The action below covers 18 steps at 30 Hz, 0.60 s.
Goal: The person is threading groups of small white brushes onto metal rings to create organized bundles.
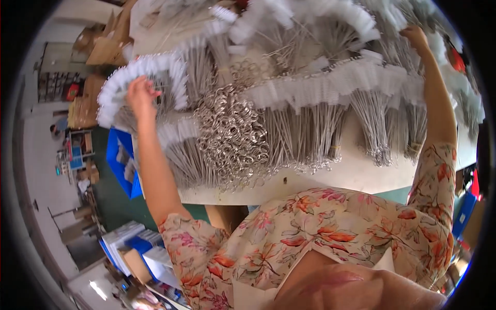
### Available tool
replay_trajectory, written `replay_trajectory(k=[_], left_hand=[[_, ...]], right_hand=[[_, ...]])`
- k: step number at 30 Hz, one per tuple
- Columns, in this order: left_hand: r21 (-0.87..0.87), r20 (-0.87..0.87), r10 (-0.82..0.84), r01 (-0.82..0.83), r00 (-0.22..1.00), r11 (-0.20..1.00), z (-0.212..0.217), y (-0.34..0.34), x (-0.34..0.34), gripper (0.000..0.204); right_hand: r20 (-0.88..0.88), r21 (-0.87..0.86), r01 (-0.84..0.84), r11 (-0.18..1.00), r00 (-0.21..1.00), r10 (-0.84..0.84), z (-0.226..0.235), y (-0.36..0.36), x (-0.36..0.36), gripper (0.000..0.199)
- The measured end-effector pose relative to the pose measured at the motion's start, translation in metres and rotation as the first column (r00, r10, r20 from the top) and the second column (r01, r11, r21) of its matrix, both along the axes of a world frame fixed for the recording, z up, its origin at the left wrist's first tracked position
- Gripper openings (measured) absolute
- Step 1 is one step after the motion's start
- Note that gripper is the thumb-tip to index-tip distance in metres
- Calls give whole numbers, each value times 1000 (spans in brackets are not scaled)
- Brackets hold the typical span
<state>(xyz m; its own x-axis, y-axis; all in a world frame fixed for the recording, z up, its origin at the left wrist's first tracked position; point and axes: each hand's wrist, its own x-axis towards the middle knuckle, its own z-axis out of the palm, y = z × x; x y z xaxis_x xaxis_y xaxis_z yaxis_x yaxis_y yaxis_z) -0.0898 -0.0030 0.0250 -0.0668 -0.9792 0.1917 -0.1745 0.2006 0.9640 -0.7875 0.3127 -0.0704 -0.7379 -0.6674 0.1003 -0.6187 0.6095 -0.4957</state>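
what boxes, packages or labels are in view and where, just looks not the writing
Cardboard boxes: brown, open flaps, upper left beyond the table.
Blue bin: left of the table, holding white items.
White and blue boxes: stacked on the floor, lower left.
No readable labels or screens.

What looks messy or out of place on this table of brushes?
The metal rings lie in a loose tangled heap mid-table, some straying to the table edge, while the white-tipped wire brushes sit in neat fanned bundles. Nothing looks damaged.
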Motion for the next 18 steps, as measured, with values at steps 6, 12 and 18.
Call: replay_trajectory(k=[6,12,18], left_hand=[[210,475,-237,153,847,966,-47,5,-37,23],[-205,978,178,336,109,919,-62,-12,-43,32],[-232,947,119,382,297,894,-59,-4,-39,20]], right_hand=[[-263,-365,494,789,758,-597,30,21,-4,47],[-191,-793,47,608,928,-320,101,7,99,21],[-481,-505,-399,765,866,135,97,-30,141,17]])
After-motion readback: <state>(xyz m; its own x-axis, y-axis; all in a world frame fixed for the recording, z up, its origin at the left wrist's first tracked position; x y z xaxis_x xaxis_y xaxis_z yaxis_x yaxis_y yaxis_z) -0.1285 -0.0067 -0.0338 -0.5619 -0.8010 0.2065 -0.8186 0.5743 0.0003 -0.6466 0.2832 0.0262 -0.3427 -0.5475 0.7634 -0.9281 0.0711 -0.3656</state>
